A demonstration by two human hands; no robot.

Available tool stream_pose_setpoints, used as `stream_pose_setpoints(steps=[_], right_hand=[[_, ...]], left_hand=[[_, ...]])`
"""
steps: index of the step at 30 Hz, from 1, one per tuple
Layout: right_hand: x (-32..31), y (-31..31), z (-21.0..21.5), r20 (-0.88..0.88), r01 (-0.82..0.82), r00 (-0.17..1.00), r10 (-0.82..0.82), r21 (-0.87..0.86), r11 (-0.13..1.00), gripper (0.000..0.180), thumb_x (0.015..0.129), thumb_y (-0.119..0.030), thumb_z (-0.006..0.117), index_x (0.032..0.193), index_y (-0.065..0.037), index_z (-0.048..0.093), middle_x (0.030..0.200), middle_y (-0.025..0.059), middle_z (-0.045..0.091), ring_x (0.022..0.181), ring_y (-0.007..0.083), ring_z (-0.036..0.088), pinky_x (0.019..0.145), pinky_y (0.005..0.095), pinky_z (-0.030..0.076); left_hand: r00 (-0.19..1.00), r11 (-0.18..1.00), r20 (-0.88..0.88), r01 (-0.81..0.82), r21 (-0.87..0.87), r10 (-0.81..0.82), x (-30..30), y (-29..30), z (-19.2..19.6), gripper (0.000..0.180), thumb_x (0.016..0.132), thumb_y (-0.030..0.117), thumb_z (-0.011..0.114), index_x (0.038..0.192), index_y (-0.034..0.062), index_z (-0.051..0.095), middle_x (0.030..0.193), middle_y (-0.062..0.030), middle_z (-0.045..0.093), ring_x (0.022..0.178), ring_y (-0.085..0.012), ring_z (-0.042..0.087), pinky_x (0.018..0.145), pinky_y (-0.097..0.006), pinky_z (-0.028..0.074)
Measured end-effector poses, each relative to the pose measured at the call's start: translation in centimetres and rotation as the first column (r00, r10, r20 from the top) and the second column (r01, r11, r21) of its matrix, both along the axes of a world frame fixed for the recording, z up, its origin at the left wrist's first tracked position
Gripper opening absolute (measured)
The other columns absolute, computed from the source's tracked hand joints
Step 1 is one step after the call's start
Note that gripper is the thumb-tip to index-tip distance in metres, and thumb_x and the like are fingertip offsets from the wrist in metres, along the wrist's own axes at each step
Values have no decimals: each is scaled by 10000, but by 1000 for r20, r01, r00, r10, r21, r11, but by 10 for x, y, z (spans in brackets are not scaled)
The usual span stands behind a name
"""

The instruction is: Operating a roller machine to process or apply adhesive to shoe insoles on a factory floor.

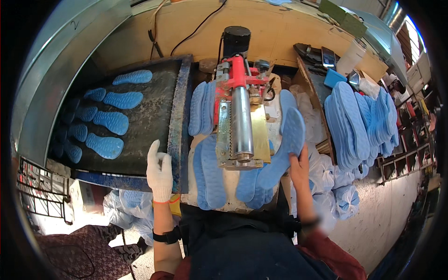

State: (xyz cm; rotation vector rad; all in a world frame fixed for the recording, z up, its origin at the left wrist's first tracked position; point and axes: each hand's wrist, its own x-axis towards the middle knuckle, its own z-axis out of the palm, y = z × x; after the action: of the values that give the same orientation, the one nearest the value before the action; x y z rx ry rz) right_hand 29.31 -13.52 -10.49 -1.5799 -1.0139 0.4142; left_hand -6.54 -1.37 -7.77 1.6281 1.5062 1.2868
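My right hand (pixel 300 170), bare, pinches the edge of a blue shoe sole (pixel 285 151) at the right side of the machine. That sole lies slanted over other blue soles (pixel 254 189) on the worktop. My left hand (pixel 159 173), in a white knit glove, hovers by the edge of the dark belt (pixel 154 107), its thumb and fingers apart and nothing in it. Between my hands stands a machine with a red bracket and a metal cylinder (pixel 241 123). Several soles (pixel 109 122) lie spread in rows on the belt.
Upright piles of blue soles (pixel 347 126) stand on the side table at right, near a phone (pixel 328 57) and a plastic bottle (pixel 352 56). More soles (pixel 210 172) lie left of the machine. Bags of soles (pixel 346 201) sit on the floor; a metal rack (pixel 44 191) stands at left.
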Motion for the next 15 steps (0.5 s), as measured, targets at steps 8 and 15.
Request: stream_pose_setpoints(steps=[8,15], right_hand=[[-3,40,59,720,-113,694,24,76,991,647,781,144,561,1355,-154,561,1274,189,584,1032,390,567,916,447,471],[-9,28,57,544,-216,834,87,178,960,502,863,44,616,1336,-105,543,1216,147,609,976,297,594,861,384,490]], left_hand=[[769,920,506,349,178,-390,57,-17,62,558,1030,312,461,1483,6,347,1316,-149,556,1138,-223,576,943,-341,479],[508,761,588,555,336,-630,115,8,93,741,1033,525,361,1550,19,204,1606,-176,224,1486,-297,227,1177,-415,237]])
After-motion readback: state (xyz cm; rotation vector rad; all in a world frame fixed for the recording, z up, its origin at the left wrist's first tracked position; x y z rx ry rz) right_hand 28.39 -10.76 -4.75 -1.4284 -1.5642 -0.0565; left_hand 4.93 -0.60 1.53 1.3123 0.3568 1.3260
